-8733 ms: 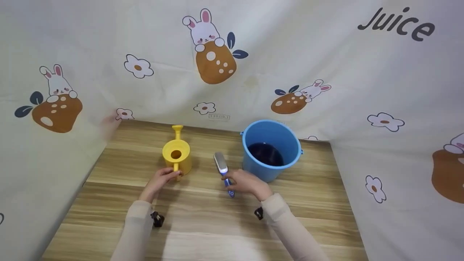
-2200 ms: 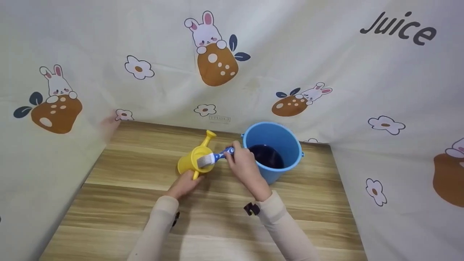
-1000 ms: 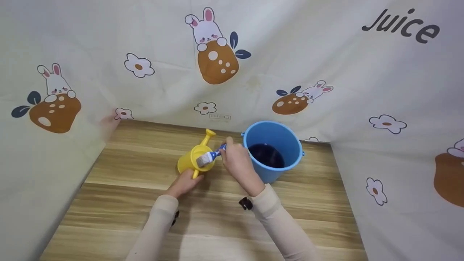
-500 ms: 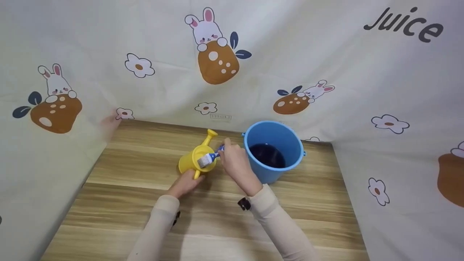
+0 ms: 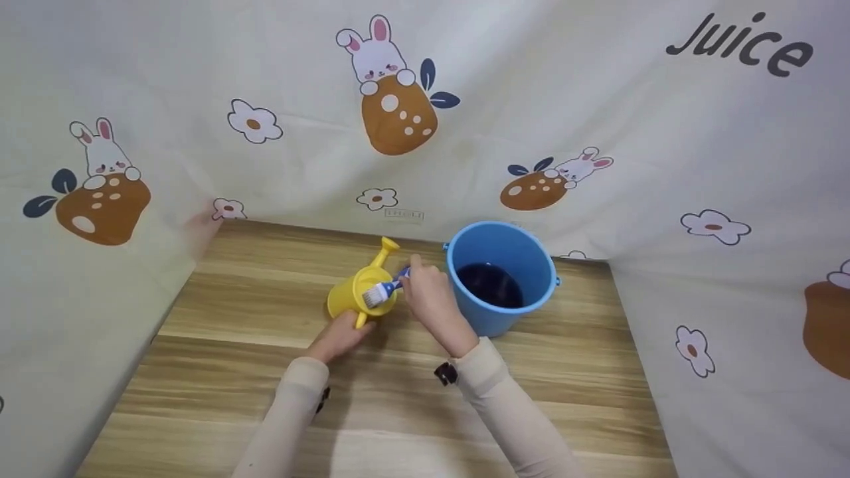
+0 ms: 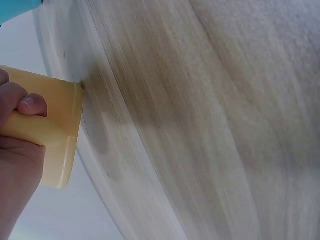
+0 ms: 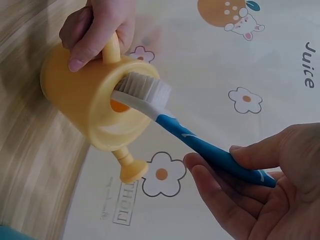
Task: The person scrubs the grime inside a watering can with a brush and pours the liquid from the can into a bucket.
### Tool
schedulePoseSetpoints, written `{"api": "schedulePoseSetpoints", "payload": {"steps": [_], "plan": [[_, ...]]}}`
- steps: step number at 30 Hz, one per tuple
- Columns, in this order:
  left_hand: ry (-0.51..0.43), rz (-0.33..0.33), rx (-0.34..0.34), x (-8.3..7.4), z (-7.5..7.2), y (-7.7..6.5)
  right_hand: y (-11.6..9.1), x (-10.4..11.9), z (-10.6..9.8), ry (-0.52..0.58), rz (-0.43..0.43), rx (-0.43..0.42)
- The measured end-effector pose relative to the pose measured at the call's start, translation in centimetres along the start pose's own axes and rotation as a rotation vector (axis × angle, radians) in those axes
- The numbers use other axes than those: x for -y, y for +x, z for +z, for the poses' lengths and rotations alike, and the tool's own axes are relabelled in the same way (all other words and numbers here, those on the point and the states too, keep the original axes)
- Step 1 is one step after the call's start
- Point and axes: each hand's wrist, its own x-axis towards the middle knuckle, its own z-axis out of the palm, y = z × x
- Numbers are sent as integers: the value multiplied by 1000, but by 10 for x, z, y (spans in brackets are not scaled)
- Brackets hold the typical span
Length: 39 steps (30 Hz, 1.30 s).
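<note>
In the head view, my left hand [image 5: 340,334] grips the handle of a small yellow watering can [image 5: 342,297]. The can is tilted, its open top facing my right hand; whether its base touches the table is hard to tell. My right hand [image 5: 433,297] holds a cleaning brush [image 5: 378,294] by its blue handle, thumb on top and fingers beneath, as the right wrist view shows. The brush's pale bristles [image 7: 142,87] lie within the can's mouth. The left wrist view catches only the can's lower body [image 6: 62,100] and the curled fingers around the handle.
A blue bucket [image 5: 488,325] with dark liquid [image 5: 490,285] in it stands just right of my right hand. Under everything lies a wood-grain tabletop [image 5: 265,378]. Printed cloth [image 5: 305,159] with rabbits and flowers hangs behind and along both sides.
Earlier the can stood upright further left and the brush lay on the table. Since then the can has tilted and shifted right, and the brush was picked up. The last half second shows hardly any movement.
</note>
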Motion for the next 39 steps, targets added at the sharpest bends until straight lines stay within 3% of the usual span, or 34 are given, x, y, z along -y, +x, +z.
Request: {"api": "schedulePoseSetpoints", "payload": {"steps": [6,21,29,36,39], "plan": [[72,29,-18,1,0,1,1,-4,7,-1,-38,-47],[43,-3,-8,0,1,0,10,-6,19,83,15,86],[12,-8,5,0,0,-1,12,-7,22,93,21,98],[67,33,-33,1,1,0,12,-6,24,46,-1,61],[44,7,-16,1,1,0,13,-5,24,53,23,86]]}}
